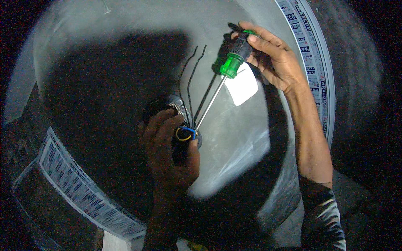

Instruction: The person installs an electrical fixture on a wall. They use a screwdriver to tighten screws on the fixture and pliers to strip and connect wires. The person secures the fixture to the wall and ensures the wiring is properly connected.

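Note:
My right hand, palm turned inward, grips the black and green handle of a screwdriver. The screwdriver slants down to the left, its tip at a small dark electrical fitting. My left hand, in shadow, is closed around that fitting, thumb on the near side. A blue and a yellow wire loop at the fitting's end, and two thin black wires stick up away from it. Part of a metal plate shows above my left fingers. The fitting's exact kind cannot be made out.
Beneath my hands lies a light grey work surface, crossed by dark shadows, with a bright white patch beside the screwdriver. Strips covered in printed film edge it at the right and lower left. A small pale object lies at the top.

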`<action>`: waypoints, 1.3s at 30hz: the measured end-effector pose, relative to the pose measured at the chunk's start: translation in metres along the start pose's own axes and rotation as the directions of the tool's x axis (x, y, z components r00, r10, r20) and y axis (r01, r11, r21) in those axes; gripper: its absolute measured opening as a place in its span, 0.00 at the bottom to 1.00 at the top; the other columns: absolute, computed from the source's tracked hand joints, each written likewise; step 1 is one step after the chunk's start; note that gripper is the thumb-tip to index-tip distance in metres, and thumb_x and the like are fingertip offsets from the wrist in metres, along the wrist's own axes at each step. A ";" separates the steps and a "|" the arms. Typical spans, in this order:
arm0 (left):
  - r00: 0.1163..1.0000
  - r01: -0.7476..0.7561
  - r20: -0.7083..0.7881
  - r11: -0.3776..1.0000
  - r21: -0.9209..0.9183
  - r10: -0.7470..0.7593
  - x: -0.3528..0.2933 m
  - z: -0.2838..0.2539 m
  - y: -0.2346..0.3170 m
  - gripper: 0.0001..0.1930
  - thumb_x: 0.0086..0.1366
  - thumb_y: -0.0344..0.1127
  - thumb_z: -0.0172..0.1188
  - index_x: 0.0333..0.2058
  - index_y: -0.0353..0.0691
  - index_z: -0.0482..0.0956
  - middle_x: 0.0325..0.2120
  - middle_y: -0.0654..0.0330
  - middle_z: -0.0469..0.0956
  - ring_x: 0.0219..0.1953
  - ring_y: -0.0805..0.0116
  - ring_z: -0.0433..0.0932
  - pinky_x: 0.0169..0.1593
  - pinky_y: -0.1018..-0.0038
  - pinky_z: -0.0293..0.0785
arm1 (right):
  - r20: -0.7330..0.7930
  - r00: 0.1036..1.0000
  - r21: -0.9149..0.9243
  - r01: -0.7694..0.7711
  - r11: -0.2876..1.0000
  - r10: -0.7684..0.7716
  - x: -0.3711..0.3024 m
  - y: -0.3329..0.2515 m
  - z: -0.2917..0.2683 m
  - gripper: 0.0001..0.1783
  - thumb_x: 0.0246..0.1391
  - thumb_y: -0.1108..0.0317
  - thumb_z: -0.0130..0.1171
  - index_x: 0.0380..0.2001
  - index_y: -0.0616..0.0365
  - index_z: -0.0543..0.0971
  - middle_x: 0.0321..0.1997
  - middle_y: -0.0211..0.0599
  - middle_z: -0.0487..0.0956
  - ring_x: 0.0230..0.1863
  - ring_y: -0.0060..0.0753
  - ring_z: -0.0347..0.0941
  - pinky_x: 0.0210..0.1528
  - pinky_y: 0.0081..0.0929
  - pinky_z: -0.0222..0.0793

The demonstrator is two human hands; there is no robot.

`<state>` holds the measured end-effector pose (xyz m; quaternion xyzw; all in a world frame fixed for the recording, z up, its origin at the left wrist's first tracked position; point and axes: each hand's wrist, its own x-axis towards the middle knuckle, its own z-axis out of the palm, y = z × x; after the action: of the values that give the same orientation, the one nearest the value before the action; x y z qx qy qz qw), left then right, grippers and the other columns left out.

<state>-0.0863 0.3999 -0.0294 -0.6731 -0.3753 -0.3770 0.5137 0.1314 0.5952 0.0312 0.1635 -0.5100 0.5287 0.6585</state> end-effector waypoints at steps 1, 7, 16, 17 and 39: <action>1.000 0.006 0.003 1.000 -0.004 -0.006 0.000 0.000 0.001 0.29 0.52 0.30 0.66 0.55 0.41 0.73 0.55 0.48 0.75 0.61 0.47 0.72 0.71 0.43 0.49 | -0.048 0.999 -0.080 -0.012 0.997 0.008 0.000 0.002 0.003 0.18 0.60 0.66 0.67 0.52 0.58 0.82 0.44 0.33 0.83 0.35 0.23 0.79 0.33 0.18 0.75; 0.999 0.031 0.041 0.999 -0.008 -0.031 0.000 0.000 0.002 0.29 0.53 0.30 0.66 0.56 0.41 0.72 0.55 0.48 0.74 0.62 0.48 0.71 0.71 0.44 0.48 | -0.071 0.997 -0.336 -0.030 0.941 0.006 -0.004 0.004 0.000 0.16 0.62 0.69 0.64 0.52 0.58 0.82 0.44 0.32 0.83 0.38 0.22 0.78 0.36 0.19 0.76; 0.998 0.046 0.037 0.999 -0.007 -0.045 0.000 0.001 0.003 0.29 0.53 0.31 0.66 0.56 0.41 0.72 0.55 0.48 0.74 0.61 0.48 0.71 0.70 0.43 0.49 | 0.035 0.999 -0.262 -0.028 0.965 0.038 0.002 0.004 -0.011 0.22 0.59 0.69 0.68 0.57 0.57 0.79 0.46 0.32 0.82 0.42 0.23 0.80 0.45 0.22 0.80; 0.999 0.038 0.026 0.999 -0.016 -0.037 0.000 0.001 0.003 0.29 0.53 0.31 0.66 0.56 0.41 0.72 0.55 0.48 0.74 0.61 0.48 0.71 0.70 0.43 0.50 | 0.022 0.998 -0.293 -0.049 0.955 0.058 0.002 0.003 -0.012 0.22 0.59 0.69 0.68 0.56 0.57 0.79 0.46 0.32 0.82 0.42 0.23 0.80 0.46 0.22 0.81; 0.998 0.044 0.038 0.999 -0.021 -0.043 -0.004 0.003 0.004 0.30 0.53 0.28 0.67 0.57 0.40 0.72 0.55 0.48 0.74 0.62 0.48 0.70 0.70 0.42 0.50 | 0.104 0.992 -0.102 -0.055 0.993 0.066 0.000 0.016 -0.012 0.25 0.58 0.71 0.68 0.59 0.57 0.76 0.45 0.34 0.82 0.42 0.27 0.80 0.44 0.23 0.81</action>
<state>-0.0842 0.4011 -0.0352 -0.6775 -0.3953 -0.3792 0.4909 0.1236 0.6104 0.0212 0.1434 -0.5751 0.5129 0.6211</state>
